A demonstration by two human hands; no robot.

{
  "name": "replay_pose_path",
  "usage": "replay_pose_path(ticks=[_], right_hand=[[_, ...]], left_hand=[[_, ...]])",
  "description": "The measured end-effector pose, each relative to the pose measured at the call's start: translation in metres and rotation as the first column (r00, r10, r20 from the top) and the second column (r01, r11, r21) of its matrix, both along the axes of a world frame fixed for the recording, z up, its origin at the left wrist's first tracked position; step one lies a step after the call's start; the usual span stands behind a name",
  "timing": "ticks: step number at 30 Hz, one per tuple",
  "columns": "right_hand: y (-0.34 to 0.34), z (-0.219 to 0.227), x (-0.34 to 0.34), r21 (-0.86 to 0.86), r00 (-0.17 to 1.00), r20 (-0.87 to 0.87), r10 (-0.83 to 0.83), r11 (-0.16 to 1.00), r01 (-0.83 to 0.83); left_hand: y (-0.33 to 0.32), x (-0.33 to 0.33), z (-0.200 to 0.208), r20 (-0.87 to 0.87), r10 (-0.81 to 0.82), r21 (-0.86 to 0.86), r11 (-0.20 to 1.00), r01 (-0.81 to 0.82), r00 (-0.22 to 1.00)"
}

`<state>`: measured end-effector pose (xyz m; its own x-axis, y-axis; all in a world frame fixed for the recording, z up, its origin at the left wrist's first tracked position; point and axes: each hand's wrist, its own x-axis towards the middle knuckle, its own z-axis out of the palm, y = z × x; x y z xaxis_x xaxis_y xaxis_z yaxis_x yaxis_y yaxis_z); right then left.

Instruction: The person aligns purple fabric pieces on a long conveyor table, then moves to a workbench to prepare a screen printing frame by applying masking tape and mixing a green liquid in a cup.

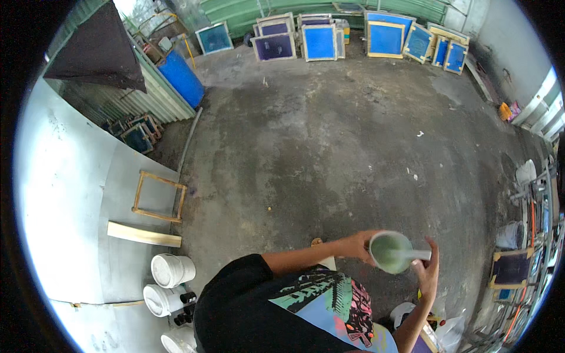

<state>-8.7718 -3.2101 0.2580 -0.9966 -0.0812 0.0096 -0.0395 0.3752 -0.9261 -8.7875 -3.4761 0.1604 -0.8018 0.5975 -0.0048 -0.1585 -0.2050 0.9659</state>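
In front of my body I hold a white cup [374,259] with a green substance in it. My left hand [358,246] is closed round the cup's left side. A pale, flat-handled stirrer [418,255] reaches over the cup's right rim into the green content; its far end is blurred and hard to make out. The fingers of my right hand [428,269] pinch the outer end of this stirrer. Both arms are bare below the black sleeve and printed shirt.
Blue and purple framed screens [321,42] lean along the far wall. A blue barrel [179,76] stands at the far left. White buckets [172,269] and a bare wooden frame [136,194] are at the left wall. A cluttered rack [538,235] lines the right side.
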Motion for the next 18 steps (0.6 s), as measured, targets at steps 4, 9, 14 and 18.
replay_pose_path(ticks=[4, 9, 14, 18], right_hand=[[-0.086, -0.04, -0.127, -0.288, 0.974, 0.218, -0.052, 0.951, 0.115], [-0.055, -0.279, -0.199, -0.092, 0.72, 0.686, -0.105, 0.969, 0.229], [-0.216, -0.396, -0.373, 0.398, 0.373, 0.888, -0.269, 0.857, -0.329], [-0.337, -0.423, -0.642, 0.512, 0.536, 0.839, 0.095, 0.198, -0.836]], left_hand=[[-0.139, -0.112, 0.022, 0.195, 0.156, 0.06, 0.983, -0.171, 0.968], [-0.303, -0.252, -0.001, 0.379, 0.383, 0.088, 0.891, -0.445, 0.842], [-0.497, -0.428, -0.034, 0.354, 0.634, 0.021, 0.73, -0.684, 0.687], [-0.659, -0.54, -0.024, 0.483, 0.717, 0.049, 0.551, -0.833, 0.502]])
